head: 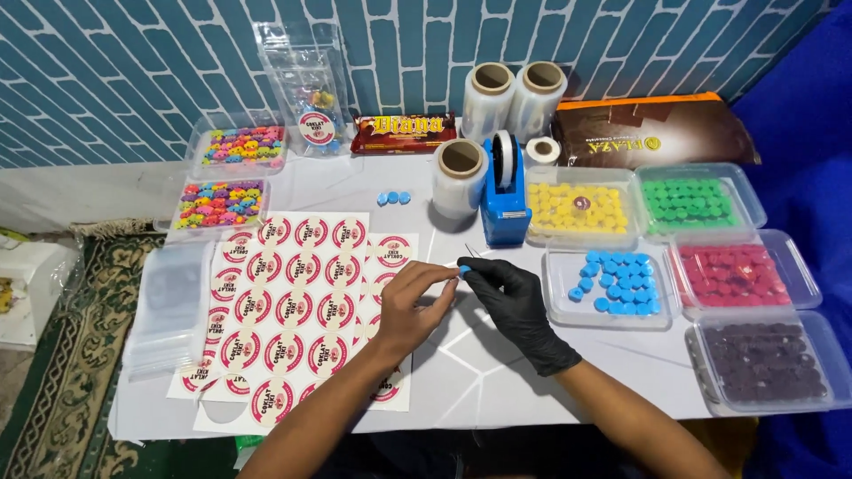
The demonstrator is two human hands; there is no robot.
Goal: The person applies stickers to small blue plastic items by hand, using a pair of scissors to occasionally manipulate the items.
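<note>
1. Hard to make out: a thin, clear sliver rising just above the fingertips, possibly film or a small bag, too faint to identify; the lower edge of the sticker sheet cut off partly by the left forearm; forearms cropped at the bottom of the frame.
2. Pinched between both hands: a small blue round piece, only its upper edge showing, the rest covered by fingertips.
3. Left hand, bare, fingers curled and closed on the blue piece from the left, above the right margin of the sticker sheet.
4. Right hand, in a black glossy glove, thumb and forefinger clamped on the same piece from the right, just left of the blue-piece tray.
5. Clear rigid plastic trays to the right, each filled with small round pieces: yellow tray, green tray, pink tray, dark purple tray.
6. Blue plastic tape dispenser upright behind the hands, beside a roll of clear film; two more rolls farther back.
7. Three loose blue pieces lying well apart from the hands, near the roll.
8. Stack of clear flat bags at the left; white tabletop smooth and matte.
</note>
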